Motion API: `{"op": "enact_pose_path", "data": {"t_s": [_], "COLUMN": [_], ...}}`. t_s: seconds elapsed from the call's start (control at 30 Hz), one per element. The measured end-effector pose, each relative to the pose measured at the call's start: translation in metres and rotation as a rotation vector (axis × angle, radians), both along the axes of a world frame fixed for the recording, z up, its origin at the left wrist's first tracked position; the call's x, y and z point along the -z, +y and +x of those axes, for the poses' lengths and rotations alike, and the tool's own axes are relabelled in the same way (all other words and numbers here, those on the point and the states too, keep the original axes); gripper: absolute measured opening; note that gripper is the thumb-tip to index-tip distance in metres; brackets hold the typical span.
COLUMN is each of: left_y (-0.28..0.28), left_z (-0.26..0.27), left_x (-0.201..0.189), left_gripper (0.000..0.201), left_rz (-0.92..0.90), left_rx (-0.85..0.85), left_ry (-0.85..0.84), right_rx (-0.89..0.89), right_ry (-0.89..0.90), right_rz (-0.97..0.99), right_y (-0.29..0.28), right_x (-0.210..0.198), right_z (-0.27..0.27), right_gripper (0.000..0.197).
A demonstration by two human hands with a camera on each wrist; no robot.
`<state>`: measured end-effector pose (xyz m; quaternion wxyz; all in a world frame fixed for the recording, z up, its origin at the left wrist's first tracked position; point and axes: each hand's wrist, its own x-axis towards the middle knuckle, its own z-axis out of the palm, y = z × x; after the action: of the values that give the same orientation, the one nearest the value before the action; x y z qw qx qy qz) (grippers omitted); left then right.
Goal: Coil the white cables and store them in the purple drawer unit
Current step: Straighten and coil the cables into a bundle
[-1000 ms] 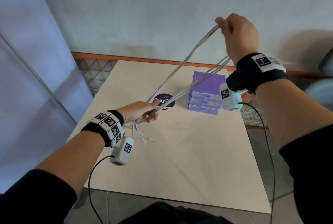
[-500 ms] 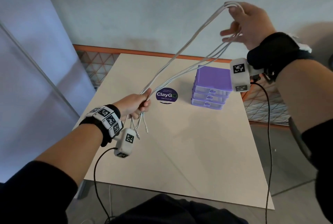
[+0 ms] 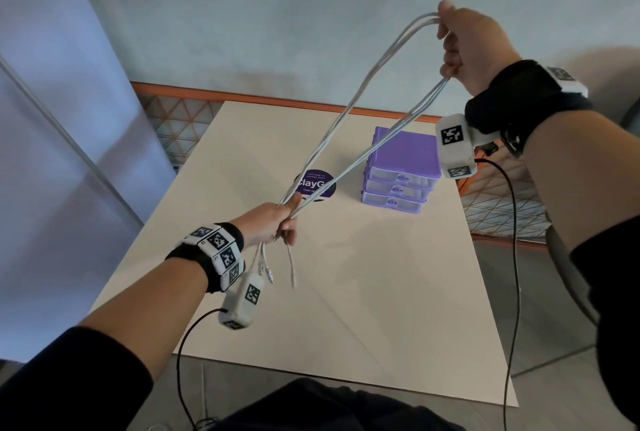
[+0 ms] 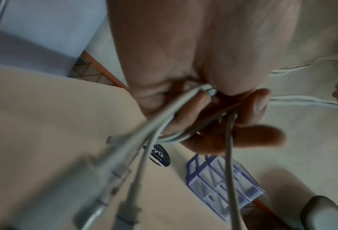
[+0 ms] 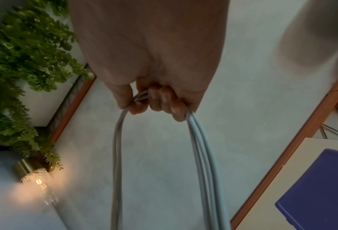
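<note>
While both hands grip white cables (image 3: 349, 108) | purple drawer unit (image 3: 403, 160) shut

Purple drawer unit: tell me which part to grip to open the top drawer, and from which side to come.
Take the small tab at the middle of the top drawer front on the purple drawer unit. Come from the near side of the table, since all three fronts face the person. The tab is small, so a fingertip pinch probably suits it. Both hands now hold the white cables.
</note>
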<state>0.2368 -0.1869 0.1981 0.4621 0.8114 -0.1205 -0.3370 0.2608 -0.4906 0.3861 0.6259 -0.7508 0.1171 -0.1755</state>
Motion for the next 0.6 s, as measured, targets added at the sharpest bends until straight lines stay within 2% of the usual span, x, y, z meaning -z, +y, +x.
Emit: {"op": "enact_pose_path", "data": {"t_s": [0.13, 0.23, 0.4, 0.6], "left_y": [0.001, 0.003, 0.021, 0.036], "left_z": [-0.002, -0.002, -0.003, 0.003], "left_x": [0.003, 0.008, 0.013, 0.007], "left_gripper": [0.063, 0.062, 0.061, 0.04], "left_rz": [0.051, 0.065, -0.091, -0.201], "left_rx": [0.081, 0.105, -0.025, -0.13], "left_ry": [-0.057, -0.014, 0.13, 0.333], "right_rx": [0.032, 0.055, 0.105, 0.152], "right_ry": [-0.001, 0.015, 0.069, 0.142], "right_rz": [-0.052, -0.115, -0.284, -0.281], "right_y": [-0.002, -0.004, -0.012, -0.024], "right_x": [0.004, 0.012, 0.031, 0.058], "right_z": [0.004, 0.007, 0.01, 0.006], "right_gripper": [0.038, 0.039, 0.041, 0.042]}}
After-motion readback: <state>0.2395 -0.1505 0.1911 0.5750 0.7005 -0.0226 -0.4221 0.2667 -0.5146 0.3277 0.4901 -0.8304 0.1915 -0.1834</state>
